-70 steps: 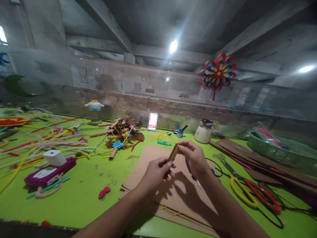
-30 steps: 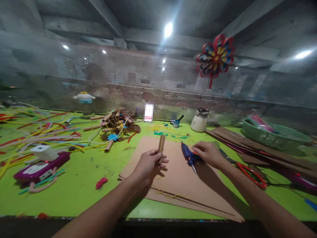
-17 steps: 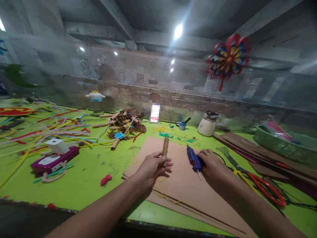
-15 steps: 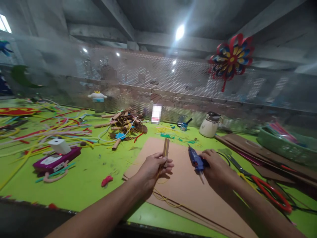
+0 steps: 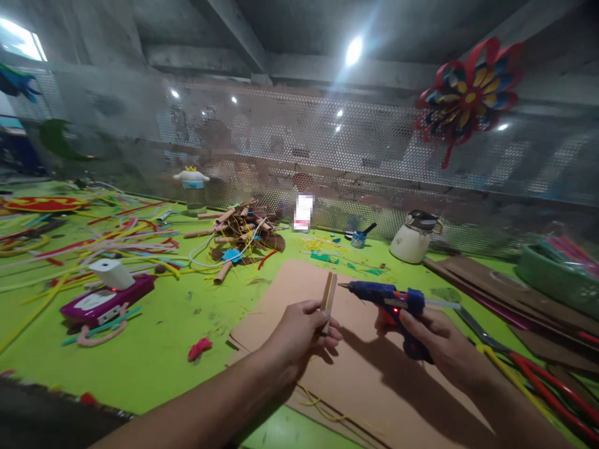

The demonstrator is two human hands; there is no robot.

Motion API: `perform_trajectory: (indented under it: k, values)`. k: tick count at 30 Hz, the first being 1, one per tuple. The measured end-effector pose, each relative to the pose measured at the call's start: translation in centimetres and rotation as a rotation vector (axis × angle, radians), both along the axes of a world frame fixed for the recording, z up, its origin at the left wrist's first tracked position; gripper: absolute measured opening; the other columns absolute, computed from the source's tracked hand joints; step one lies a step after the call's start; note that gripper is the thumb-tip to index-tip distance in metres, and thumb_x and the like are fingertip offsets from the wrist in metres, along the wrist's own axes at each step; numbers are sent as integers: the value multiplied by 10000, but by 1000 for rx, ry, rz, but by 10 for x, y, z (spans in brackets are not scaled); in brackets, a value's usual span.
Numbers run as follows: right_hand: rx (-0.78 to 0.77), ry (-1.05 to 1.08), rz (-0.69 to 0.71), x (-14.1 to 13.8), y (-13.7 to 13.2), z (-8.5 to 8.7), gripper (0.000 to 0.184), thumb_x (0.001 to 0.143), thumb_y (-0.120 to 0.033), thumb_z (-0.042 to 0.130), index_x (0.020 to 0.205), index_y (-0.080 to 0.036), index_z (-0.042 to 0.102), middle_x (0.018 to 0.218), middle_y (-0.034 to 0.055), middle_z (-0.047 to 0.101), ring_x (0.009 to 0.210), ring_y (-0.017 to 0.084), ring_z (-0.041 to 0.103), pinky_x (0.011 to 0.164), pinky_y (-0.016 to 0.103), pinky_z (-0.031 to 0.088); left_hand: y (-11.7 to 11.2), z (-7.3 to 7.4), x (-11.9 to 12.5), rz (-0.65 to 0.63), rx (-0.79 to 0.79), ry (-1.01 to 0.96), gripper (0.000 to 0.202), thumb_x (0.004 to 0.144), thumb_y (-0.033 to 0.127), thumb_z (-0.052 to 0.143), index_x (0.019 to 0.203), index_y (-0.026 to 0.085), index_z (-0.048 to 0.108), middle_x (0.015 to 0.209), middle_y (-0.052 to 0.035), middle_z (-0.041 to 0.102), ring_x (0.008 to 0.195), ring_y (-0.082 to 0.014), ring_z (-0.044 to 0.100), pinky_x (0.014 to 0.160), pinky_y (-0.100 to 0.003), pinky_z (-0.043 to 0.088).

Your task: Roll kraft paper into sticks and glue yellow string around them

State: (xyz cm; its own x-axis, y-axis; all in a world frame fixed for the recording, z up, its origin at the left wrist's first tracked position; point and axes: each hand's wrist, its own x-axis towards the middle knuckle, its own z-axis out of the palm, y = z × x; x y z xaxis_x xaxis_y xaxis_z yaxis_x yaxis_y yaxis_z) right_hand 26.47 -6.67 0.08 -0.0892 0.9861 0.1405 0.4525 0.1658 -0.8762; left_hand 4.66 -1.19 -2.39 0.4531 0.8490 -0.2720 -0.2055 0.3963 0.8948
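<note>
I can't read the pixelated white panel (image 5: 304, 213); the left hand (image 5: 306, 327) hides part of the brown strip (image 5: 330, 290), and my view's right edge crops the green basket (image 5: 543, 274).

Your ceiling (image 5: 309, 28) looks pretty gloomy around that blown-out, streaky lamp (image 5: 354, 51), a dark shadow (image 5: 397, 374) sprawls over the cardboard (image 5: 290, 293) beneath your right hand (image 5: 442, 346), the white patch (image 5: 304, 212) out back is pixelated, and your right edge gets stretched, leaving the basket (image 5: 552, 274) kinda soft.
</note>
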Motion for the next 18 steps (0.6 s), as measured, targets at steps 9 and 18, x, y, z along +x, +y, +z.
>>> perform_trajectory:
  k: [9,18]
  values:
    - [48,-138,-51,4,-3,-1,464,848,-519,386,751,-165,669,767,72,642,756,209,573,707,311,451,-4,0,-1,-105,-48,-70,148,787,230,506,767,92,556,639,-84,594,445,-93,524,435,-209,435]
    - [-20,0,-130,16,4,-8,491,802,-568,434,721,-145,672,708,83,642,650,195,574,554,270,470,-9,10,-2,-155,-43,-61,165,782,235,516,754,83,575,633,-87,597,442,-81,519,440,-182,399]
